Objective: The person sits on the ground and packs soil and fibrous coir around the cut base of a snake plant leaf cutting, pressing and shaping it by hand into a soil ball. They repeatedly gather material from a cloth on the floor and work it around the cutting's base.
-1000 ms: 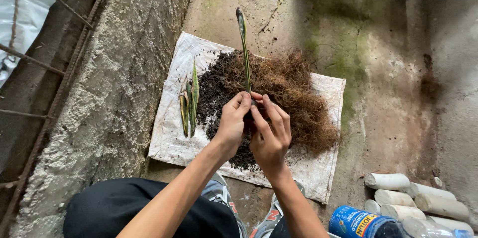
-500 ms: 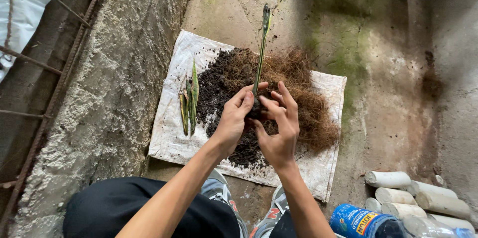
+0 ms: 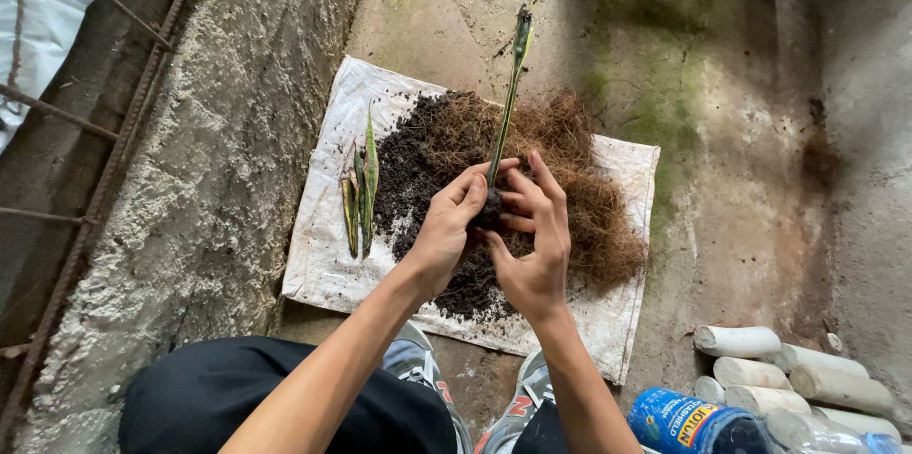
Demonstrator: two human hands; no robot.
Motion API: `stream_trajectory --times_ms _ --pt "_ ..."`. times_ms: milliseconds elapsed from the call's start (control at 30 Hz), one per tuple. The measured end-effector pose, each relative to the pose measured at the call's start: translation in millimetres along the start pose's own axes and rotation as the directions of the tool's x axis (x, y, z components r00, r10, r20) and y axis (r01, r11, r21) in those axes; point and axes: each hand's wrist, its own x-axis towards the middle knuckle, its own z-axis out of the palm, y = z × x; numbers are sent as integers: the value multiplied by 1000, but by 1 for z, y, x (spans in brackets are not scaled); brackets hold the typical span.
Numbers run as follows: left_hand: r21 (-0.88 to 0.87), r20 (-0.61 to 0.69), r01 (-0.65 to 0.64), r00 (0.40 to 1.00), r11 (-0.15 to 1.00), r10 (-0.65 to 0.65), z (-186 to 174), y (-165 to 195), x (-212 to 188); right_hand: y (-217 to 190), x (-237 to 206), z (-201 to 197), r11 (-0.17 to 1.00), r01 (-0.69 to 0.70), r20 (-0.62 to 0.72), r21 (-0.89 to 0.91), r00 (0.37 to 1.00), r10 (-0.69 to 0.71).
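One long green cutting is held upright over the white sack, its base wrapped in a dark clump of soil that is cupped between two hands. The left hand is curled closed around the clump and the lower stem, thumb and fingers pressed against it. The right hand is half closed, its fingers spread and laid against the other side of the same clump.

On the sack, two heaps are seen: one of black soil under and left of the hands, and one of brown coconut-like fibre right of them. About three or four short green cuttings are laid in a bundle on the left part of the sack, just beside the soil heap and apart from the hands.

Right of the sack's near corner, about five white cylindrical rolls are stacked on the floor. Just below them a bottle with a blue label band, marked in yellow and white, is laid on its side beside a clear plastic one.

A rough concrete wall is ranged along the left of the sack, with rusty bars beyond it. Two grey shoes are seen at the sack's near edge. Beyond the sack, the floor is stained green.
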Motion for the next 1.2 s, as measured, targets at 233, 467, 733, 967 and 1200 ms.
stream_trajectory --times_ms 233,467,733,967,1200 --pt "-60 1 -2 1000 998 2 1 -1 1 2 1 -1 992 122 -11 -26 992 -122" --pt "-25 -6 9 1000 1000 -9 1 0 0 -3 1 0 993 120 -40 -17 992 -120" --pt "58 -6 -14 1000 998 14 2 -1 0 -9 3 -6 995 101 -11 -19 995 -101" --pt "77 -4 -15 1000 997 15 2 -1 -1 -8 3 -8 978 171 3 -121 985 -172" --pt "16 -16 6 1000 1000 -6 3 -3 1 -5 1 -5 985 151 -70 -85 985 -157"
